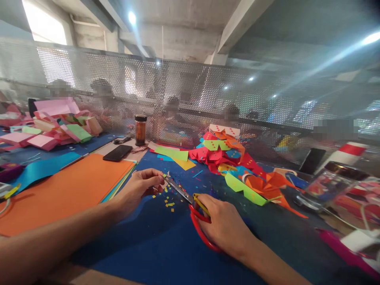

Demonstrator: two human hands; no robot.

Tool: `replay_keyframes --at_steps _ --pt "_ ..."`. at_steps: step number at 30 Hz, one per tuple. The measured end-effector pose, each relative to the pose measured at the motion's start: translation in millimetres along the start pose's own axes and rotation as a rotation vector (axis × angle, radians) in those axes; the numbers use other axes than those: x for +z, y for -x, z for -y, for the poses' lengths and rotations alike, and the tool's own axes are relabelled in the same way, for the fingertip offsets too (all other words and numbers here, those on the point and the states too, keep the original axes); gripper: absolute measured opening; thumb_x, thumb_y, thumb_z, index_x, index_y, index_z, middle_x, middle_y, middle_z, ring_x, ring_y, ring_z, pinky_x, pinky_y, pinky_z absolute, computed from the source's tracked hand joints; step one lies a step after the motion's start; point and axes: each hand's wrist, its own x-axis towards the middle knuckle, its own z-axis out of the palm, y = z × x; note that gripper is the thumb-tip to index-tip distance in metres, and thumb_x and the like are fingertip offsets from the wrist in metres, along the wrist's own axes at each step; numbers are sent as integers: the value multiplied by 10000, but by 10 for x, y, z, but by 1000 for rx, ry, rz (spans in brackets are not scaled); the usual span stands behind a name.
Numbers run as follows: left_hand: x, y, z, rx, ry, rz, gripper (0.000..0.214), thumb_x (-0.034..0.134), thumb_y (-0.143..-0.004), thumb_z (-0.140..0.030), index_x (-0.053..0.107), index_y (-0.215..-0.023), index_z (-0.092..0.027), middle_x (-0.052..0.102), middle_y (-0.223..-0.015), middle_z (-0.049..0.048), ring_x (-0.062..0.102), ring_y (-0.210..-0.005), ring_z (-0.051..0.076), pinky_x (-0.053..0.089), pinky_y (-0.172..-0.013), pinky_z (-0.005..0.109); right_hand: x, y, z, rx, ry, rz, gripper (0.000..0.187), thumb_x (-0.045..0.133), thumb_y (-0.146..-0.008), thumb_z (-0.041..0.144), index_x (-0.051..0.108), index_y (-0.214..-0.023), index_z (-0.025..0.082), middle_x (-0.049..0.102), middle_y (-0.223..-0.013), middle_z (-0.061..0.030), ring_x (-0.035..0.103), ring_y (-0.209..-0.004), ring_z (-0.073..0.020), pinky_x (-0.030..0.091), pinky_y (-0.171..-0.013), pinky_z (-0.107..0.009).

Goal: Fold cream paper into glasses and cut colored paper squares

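My right hand (222, 223) grips red-handled scissors (198, 221) over the blue table cover; the blades (177, 188) point up and left toward my left hand. My left hand (141, 186) has its fingers pinched together at the blade tips, on a tiny scrap of paper I can barely make out. Small yellow, red and green paper bits (170, 202) lie scattered on the blue surface just under the blades.
A stack of orange sheets (65, 190) lies at left with a black phone (117, 152) and a dark jar (140, 130) behind it. Folded coloured paper shapes (237, 162) pile up at centre right. A clear jar (329, 186) stands right. A perforated metal screen (190, 91) runs behind.
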Motion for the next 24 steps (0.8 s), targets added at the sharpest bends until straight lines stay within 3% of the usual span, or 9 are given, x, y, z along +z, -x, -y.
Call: replay_keyframes --at_steps 24 --pt "3 -14 4 -3 -17 -4 146 742 -740 -287 670 -767 -163 644 -681 -13 578 -608 79 448 -599 189 35 -5 -30 26 76 -29 127 543 -874 306 590 -954 220 719 -890 -28 698 -768 -242 416 -613 -313"
